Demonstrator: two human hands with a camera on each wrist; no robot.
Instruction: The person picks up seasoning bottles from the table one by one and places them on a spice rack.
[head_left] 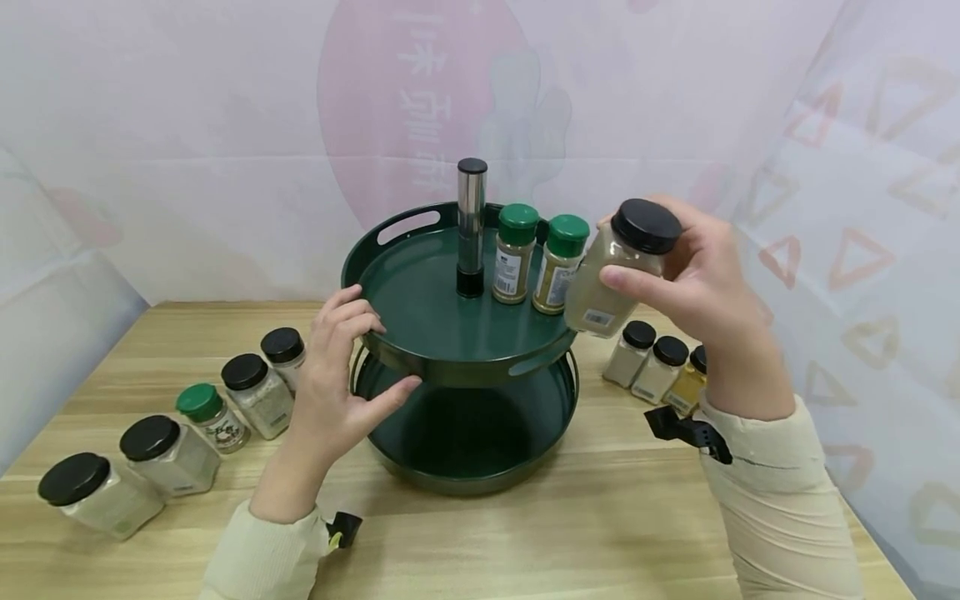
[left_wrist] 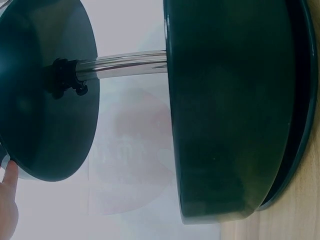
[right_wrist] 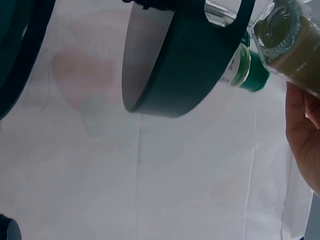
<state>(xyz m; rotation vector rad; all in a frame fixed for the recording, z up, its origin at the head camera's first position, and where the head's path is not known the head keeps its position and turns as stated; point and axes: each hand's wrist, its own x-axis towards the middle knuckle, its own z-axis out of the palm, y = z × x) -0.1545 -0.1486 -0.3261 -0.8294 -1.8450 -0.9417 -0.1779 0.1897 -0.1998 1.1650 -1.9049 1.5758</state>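
Observation:
A dark green two-tier round tray stand [head_left: 420,329] with a metal centre post [head_left: 472,225] stands on the table. My left hand [head_left: 337,375] touches the upper tray's left rim, fingers over the edge and thumb below it. In my right hand [head_left: 705,283] I grip a spice jar [head_left: 611,287] with a black lid, tilted, at the upper tray's right edge. The right wrist view shows the jar's base [right_wrist: 280,30] beside the tray wall. Two green-lidded spice bottles [head_left: 513,254] [head_left: 558,267] stand on the upper tray, right of the post.
On the left of the wooden table [head_left: 600,517] several jars stand in a slanted row, among them a green-lidded bottle [head_left: 213,417] and a large black-lidded jar [head_left: 101,496]. More black-lidded jars [head_left: 660,371] stand at the right, near my right forearm. A white printed cloth [head_left: 225,125] hangs behind.

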